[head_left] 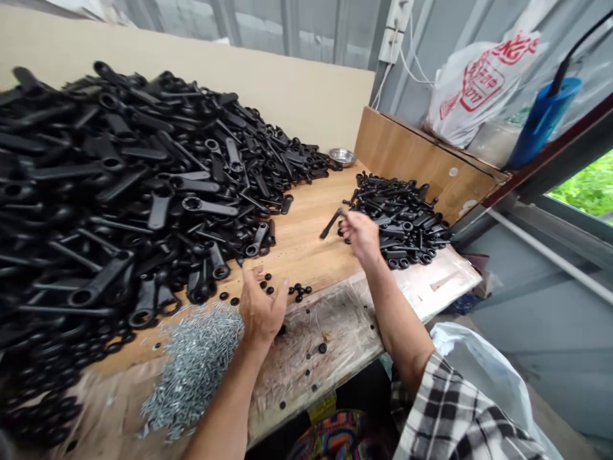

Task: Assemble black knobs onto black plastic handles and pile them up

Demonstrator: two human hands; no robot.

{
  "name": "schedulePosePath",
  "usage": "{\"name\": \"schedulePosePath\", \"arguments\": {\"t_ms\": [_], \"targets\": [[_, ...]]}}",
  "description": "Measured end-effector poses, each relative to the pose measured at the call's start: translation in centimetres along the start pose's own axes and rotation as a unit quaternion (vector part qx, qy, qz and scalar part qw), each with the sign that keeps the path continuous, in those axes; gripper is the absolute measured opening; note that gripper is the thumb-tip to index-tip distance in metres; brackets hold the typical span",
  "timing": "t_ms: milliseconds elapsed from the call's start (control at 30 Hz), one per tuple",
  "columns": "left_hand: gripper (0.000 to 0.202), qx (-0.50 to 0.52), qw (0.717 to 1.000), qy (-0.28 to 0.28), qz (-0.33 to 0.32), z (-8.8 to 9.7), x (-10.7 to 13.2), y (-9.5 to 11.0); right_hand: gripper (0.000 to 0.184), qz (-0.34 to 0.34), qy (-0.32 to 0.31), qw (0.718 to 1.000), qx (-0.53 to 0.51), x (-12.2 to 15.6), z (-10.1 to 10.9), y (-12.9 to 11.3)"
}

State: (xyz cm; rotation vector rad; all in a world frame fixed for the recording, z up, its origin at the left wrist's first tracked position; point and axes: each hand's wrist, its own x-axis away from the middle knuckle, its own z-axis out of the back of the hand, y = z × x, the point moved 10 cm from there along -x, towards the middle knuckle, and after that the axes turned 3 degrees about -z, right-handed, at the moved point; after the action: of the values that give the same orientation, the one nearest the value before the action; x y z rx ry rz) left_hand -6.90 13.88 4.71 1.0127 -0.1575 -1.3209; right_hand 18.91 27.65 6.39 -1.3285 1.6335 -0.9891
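My right hand (363, 236) pinches a black crank handle (330, 225) by one end, beside a smaller heap of similar black cranks (402, 214). The free end of the handle points left and down over the wooden tabletop (306, 230). My left hand (261, 306) is open, thumb apart from the fingers, at the edge of a large pile of black crank arms (143, 160) with ringed ends. Its fingertips hide part of the nearest pieces. Small black round caps (299, 291) lie around it, and a mound of silvery screws (196, 364) sits just left of its wrist.
A small metal bowl (342, 157) stands at the back. A wooden box (421, 153) carries a white plastic bag (479, 89) and a blue cylinder (546, 121). More black caps (43, 409) are heaped at lower left. A pale plastic bag (488, 364) hangs past the table's right edge.
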Motion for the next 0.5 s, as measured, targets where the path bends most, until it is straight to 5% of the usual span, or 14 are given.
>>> {"name": "schedulePosePath", "arguments": {"t_ms": [133, 233, 333, 433, 500], "targets": [[0.051, 0.023, 1.0, -0.008, 0.003, 0.0, 0.4, -0.3, 0.06, 0.092, 0.137, 0.986, -0.02, -2.7, 8.7, -4.5], [0.049, 0.028, 0.999, -0.017, -0.002, -0.5, 0.6, -0.1, 0.081, 0.092, 0.194, 0.976, 0.049, -2.9, 11.1, -5.1], [0.045, 0.03, 0.999, -0.021, -0.02, -0.9, 0.8, 0.4, 0.067, 0.122, 0.177, 0.969, 0.125, -1.9, 8.5, -5.2], [0.026, -0.007, 0.996, -0.031, -0.088, -1.4, 1.6, 2.2, 0.039, 0.134, 0.099, 0.966, 0.196, 0.2, 3.0, -3.9], [0.015, -0.038, 0.98, -0.085, -0.174, -2.8, 3.1, 4.3, 0.029, 0.143, 0.015, 0.952, 0.271, 2.2, -1.3, -2.6]]}}
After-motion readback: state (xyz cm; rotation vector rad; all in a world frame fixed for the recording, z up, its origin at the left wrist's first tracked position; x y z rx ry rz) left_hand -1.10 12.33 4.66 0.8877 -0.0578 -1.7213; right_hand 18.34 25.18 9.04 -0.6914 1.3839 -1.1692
